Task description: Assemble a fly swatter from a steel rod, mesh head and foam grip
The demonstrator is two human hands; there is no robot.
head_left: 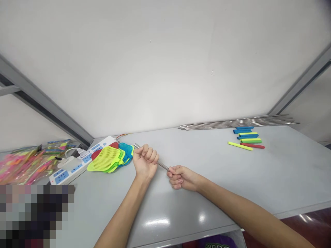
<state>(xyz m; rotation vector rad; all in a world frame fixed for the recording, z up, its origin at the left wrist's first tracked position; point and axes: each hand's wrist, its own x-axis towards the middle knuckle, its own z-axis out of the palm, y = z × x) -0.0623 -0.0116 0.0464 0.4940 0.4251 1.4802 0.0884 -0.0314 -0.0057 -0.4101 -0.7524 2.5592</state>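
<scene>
A thin silver metal rod (pixel 162 165) runs at a slant between my two hands, above the middle of the table. My left hand (pixel 146 161) is wrapped round its thicker upper part, and the tip sticks out past the thumb side. At the lower end, my right hand (pixel 182 177) pinches the rod between thumb and fingers, the other fingers curled in. Just left of my left hand lie perforated fly swatter heads: yellow-green ones (pixel 104 159) on top, blue ones (pixel 126 151) beside them and a red one (pixel 96 154) partly hidden underneath.
Several long metal rods (pixel 232 123) lie along the wall at the back right. In front of them are coloured tubes (pixel 247 136). A white power strip (pixel 84 158) with plugs and clear bags (pixel 33 162) of colourful items are at left. The table's front edge (pixel 186 237) is near me.
</scene>
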